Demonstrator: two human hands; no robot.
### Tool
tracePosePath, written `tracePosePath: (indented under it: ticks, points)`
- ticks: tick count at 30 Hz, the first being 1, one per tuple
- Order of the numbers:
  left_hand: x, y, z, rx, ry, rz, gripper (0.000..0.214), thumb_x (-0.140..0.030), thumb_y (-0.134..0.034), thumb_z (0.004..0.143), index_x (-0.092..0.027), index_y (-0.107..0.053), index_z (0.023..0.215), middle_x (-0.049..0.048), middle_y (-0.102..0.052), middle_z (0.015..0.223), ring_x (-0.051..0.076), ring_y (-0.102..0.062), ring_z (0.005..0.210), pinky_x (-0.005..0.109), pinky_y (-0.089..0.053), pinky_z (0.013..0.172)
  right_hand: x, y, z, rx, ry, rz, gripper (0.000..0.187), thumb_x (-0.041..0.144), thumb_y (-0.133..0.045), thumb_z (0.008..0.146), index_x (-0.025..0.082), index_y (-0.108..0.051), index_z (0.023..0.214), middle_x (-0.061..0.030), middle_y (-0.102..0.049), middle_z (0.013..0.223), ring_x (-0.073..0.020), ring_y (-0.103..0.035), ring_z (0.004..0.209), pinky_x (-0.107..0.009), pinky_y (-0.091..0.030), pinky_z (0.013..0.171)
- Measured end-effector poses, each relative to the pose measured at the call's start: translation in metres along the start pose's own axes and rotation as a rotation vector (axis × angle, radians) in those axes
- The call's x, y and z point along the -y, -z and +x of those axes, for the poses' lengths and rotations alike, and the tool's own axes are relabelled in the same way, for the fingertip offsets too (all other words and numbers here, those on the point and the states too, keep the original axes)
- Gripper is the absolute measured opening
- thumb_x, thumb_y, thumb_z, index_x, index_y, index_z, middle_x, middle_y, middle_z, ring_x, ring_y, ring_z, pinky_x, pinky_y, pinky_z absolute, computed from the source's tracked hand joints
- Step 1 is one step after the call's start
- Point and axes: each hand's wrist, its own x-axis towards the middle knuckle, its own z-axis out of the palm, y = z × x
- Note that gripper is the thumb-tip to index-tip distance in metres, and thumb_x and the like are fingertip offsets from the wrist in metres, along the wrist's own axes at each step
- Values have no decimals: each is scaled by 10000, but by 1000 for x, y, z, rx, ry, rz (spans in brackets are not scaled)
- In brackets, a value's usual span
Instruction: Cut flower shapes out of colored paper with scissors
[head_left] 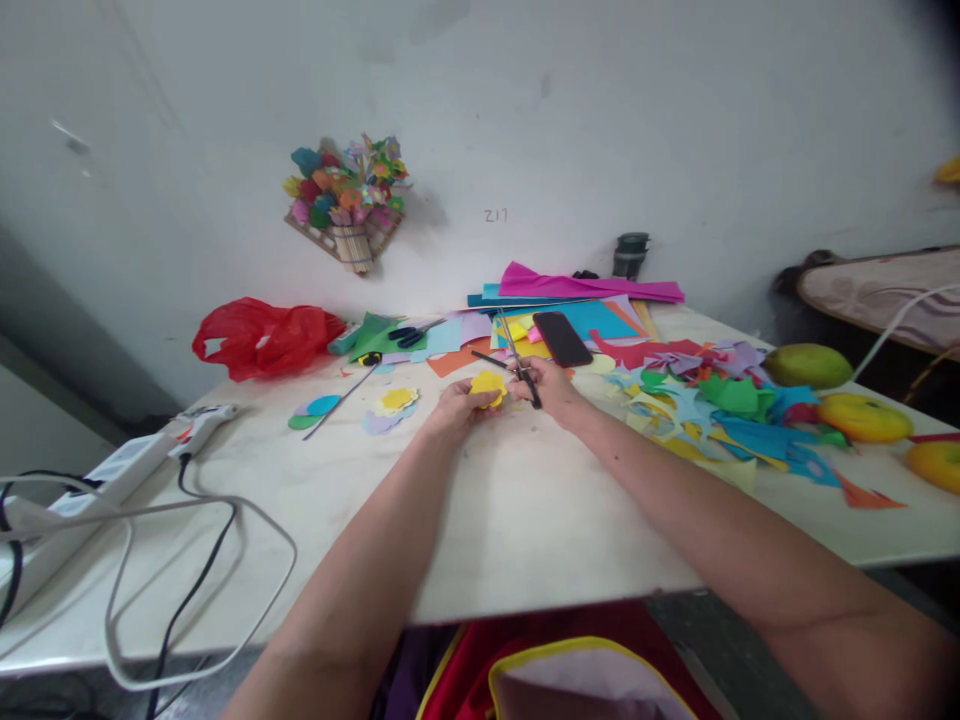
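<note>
My left hand (460,405) pinches a yellow paper flower (488,389) with a scalloped edge, held just above the table. Close beside it, my right hand (551,388) grips black-handled scissors (529,380), whose blades stand apart and point away from me. The blades are near the flower; whether they touch it I cannot tell. Left of my hands lie yellow and lilac flower cut-outs (396,400), some stacked. Further left are a blue paper disc (324,405) and a green one, with a thin dark stick (341,402) beside them.
Paper scraps (720,410) cover the right side, near several mangoes (862,416). Behind my hands lie a phone (562,339), coloured sheets (600,322) and second scissors (409,335). A red plastic bag (262,335) sits back left; a power strip (127,465) with loose cables lies front left.
</note>
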Motion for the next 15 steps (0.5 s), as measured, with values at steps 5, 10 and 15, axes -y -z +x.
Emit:
tracePosePath:
  ticks: [5,10,15]
  points:
    - [2,-1,2,5,4,58,274,-126,-863,505,-109,-692,719,66,-679,719,137,-616,569,258,-536,575,3,-3,-1,10,-36,-26,408,277,-788,500,191,-612,858,61,-560,553,-111,-506,523,-258,-429,543]
    - [2,-1,2,-35,-22,14,266,-154,-861,534,-101,-682,723,79,-688,745,156,-647,619,280,-549,626,0,-5,0,-32,-26,-23,439,291,-792,510,189,-617,900,69,-557,549,-112,-513,516,-264,-436,542]
    - [-1,-1,-1,-39,-110,-48,270,-228,-860,574,-94,-691,737,96,-707,739,175,-673,650,308,-559,703,-1,-6,-2,6,-27,15,415,299,-814,525,203,-572,848,74,-539,532,-115,-530,485,-264,-455,516]
